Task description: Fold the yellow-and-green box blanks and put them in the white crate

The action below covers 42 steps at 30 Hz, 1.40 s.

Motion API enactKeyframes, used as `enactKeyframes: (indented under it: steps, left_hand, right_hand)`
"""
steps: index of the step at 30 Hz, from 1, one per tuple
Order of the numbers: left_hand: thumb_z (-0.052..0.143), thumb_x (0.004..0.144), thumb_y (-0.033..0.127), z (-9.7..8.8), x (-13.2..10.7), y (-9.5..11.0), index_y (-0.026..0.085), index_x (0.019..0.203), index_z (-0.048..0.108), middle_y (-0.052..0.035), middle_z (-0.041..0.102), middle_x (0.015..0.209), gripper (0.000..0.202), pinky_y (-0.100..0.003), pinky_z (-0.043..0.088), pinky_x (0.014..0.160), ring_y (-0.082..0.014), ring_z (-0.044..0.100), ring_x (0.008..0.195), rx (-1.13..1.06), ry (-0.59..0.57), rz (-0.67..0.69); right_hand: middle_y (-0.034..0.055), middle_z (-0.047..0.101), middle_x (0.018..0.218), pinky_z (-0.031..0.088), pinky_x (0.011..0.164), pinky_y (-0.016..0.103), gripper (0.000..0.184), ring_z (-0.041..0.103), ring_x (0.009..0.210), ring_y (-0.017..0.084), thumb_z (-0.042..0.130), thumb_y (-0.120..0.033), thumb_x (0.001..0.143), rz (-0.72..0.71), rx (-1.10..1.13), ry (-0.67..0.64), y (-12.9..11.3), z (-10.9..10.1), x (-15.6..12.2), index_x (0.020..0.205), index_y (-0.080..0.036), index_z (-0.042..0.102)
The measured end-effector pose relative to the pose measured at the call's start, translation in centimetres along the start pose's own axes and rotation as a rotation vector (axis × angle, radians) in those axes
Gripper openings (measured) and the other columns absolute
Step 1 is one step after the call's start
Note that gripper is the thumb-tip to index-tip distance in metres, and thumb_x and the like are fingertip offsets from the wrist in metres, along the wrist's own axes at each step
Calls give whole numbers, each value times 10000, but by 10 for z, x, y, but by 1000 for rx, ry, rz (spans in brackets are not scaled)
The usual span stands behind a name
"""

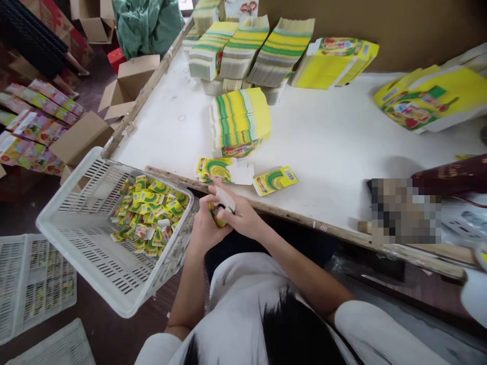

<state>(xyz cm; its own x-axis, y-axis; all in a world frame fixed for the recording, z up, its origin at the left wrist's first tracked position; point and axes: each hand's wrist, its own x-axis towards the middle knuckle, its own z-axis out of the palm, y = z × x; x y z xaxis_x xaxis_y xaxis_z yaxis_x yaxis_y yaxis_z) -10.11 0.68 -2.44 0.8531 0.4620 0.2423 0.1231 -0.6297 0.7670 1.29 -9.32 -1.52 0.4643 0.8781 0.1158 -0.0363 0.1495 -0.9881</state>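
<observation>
Close to the table's front edge, my left hand (206, 227) is wrapped round a small yellow carton (218, 219), mostly hidden by the fingers. My right hand (246, 219) meets it from the other side, its fingers closed on the carton around a raised white flap. Just beyond the hands lie flat yellow-and-green carton blanks (215, 169) with white flaps. To their right rests a single yellow carton (276, 180). Behind these leans a fanned stack of carton blanks (241, 119).
At my left, a white plastic crate (91, 268) holds many small yellow cartons (152, 203). More bundled blanks (243, 48) line the back of the white table (319, 137). Dark red cylindrical object (452, 173) lies right. Open cardboard boxes (129, 83) and a person's legs (63, 76) are beyond.
</observation>
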Motion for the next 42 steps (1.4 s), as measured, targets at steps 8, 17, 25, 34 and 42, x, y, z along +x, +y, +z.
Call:
enactKeyframes:
  steps: [8,17,25,34,42]
  left_hand:
    - [781,700,244,4,-2,-6,200,1306,417,-138,523,1256,709,-432,505,937,-270,595,1095,101,177,-94]
    - [845,685,328,-23,-2,-7,225,1200,613,-78,696,1117,575,-390,527,900,-256,664,1009,161,130,2]
    - [838,706,375,-19,5,2,205,1211,625,-91,710,1091,574,-386,535,889,-255,672,990,198,175,17]
    - [856,675,387,-17,4,-2,213,1217,640,-83,724,1095,609,-387,548,889,-250,697,971,72,111,-48]
    - [872,654,393,-42,3,-32,179,1246,613,-113,657,1209,680,-438,501,1027,-277,648,1108,48,479,-233]
  right_hand:
    - [42,523,1522,392,1189,438,556,494,1412,224,493,-58,901,-165,-381,107,3,-11,-3,1377,-323,605]
    - [90,456,1569,413,1161,494,310,466,1431,297,690,-217,879,-189,-443,-140,0,-41,-3,1177,-284,741]
    - [105,513,1524,444,1128,462,286,528,1382,274,647,-211,902,-199,-478,-41,-5,-32,0,1175,-265,714]
    - [128,628,1373,464,1091,458,180,534,1369,290,668,-272,893,-180,-500,-92,-7,-37,2,1062,-231,713]
    - [137,456,1551,327,1204,518,847,412,1450,326,795,-368,787,-124,-664,59,-1,-72,-2,1514,-250,376]
